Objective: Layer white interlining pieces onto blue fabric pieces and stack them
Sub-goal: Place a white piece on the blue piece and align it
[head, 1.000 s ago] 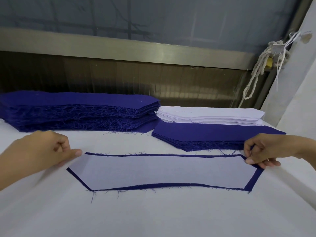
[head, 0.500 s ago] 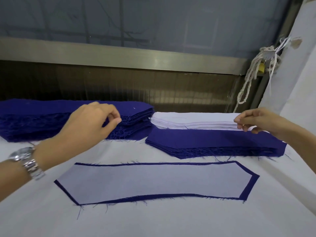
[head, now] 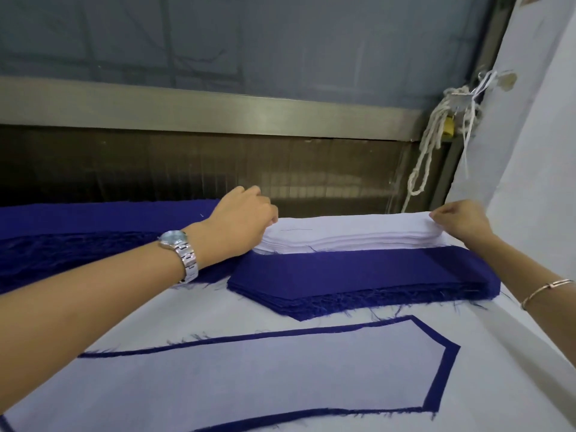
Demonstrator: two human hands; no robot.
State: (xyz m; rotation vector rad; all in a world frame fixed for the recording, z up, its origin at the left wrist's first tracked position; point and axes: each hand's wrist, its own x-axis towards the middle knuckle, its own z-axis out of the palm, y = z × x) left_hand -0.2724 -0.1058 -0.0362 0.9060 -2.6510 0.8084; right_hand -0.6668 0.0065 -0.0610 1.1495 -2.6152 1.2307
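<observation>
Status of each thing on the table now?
Smaller stack of blue fabric pieces: flat, partly covered.
Stack of white interlining pieces: resting on it.
Blue fabric piece topped with white interlining: flat, untouched.
Left hand: fingers curled at white stack's end.
Right hand: pinches white stack's other end.

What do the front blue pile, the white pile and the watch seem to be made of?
The blue pile looks like woven cloth, matte, with loose threads fraying from the cut edges. The white pile is thin, smooth sheets, probably interlining cloth, though no weave shows. The watch looks like metal, with shiny silver links on the band.
</observation>
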